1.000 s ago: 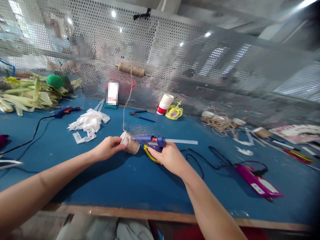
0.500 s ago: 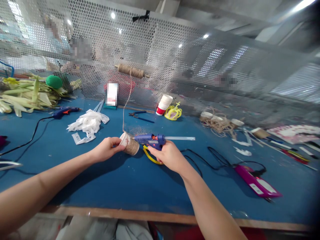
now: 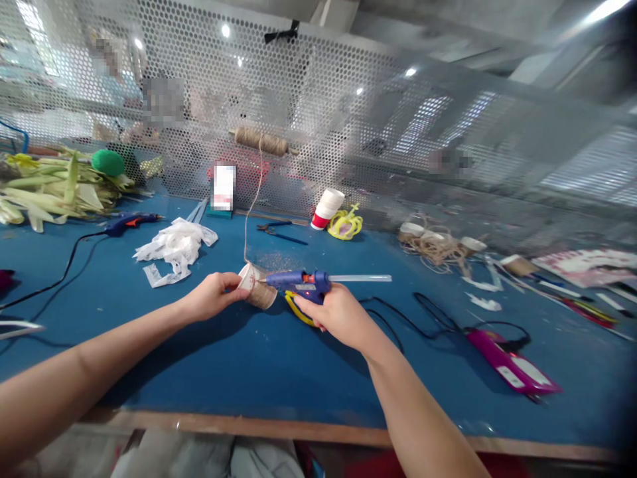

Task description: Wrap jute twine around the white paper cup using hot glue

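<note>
At the near edge, the blue counter [image 3: 249, 372] ends in a wooden lip, and both bare forearms reach out over it. The left hand [image 3: 212, 297] is closed around the rim end of a paper cup [image 3: 257, 286], which lies on its side just above the counter with brown twine wound around its body. The right hand [image 3: 336, 312] is wrapped around the grip of a blue glue gun [image 3: 301, 283], with its nozzle touching the wrapped side of the cup. A clear glue stick [image 3: 363, 278] juts out of the gun's back, pointing right. A strand of twine [image 3: 249, 219] rises from the cup to a spool [image 3: 261, 140] mounted on the perforated mesh panel [image 3: 348, 133] behind.

To the right of the hands, a black cable [image 3: 423, 309] loops across the counter to a purple device [image 3: 512, 362]. Farther back on the left lie a heap of white lace [image 3: 174, 245] and a second glue gun [image 3: 130, 220]. Behind the cup are pliers [image 3: 281, 230], a stack of cups [image 3: 326, 208] and, just beside it, a yellow ornament [image 3: 346, 224]. A loose pile of twine [image 3: 438, 245] sits farther right. In the far left corner, pale green leaves [image 3: 54, 189] lie beside a green ball [image 3: 108, 162].
</note>
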Motion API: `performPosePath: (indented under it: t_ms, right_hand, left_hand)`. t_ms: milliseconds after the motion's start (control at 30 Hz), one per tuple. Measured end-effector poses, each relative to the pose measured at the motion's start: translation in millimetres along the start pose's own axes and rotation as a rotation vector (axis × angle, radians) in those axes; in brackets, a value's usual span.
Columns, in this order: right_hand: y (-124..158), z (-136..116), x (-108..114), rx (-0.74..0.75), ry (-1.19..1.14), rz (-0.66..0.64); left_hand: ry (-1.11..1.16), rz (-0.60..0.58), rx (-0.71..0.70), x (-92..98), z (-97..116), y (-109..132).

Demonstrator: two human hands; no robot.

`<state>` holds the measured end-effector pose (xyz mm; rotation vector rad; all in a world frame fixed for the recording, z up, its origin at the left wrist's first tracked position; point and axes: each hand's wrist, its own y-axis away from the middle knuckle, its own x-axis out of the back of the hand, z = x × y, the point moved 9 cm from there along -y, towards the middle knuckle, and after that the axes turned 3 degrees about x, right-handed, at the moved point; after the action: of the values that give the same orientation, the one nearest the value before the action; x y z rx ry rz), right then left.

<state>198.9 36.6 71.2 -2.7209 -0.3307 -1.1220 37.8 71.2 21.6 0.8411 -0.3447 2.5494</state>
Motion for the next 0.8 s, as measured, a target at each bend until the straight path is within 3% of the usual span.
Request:
performPosePath:
  t_ms: [233, 800]
  right_hand:
    - [-6.4, 9.7, 3.0, -0.101, -0.052, 0.001]
    - [2.1, 1.9, -3.7, -0.07, -0.054, -0.035]
  left_hand:
    - [-0.024, -0.009, -0.043, -1.5, -0.4, 0.0]
    - [0.007, -0.006, 0.013, -0.6, -3.1, -1.7]
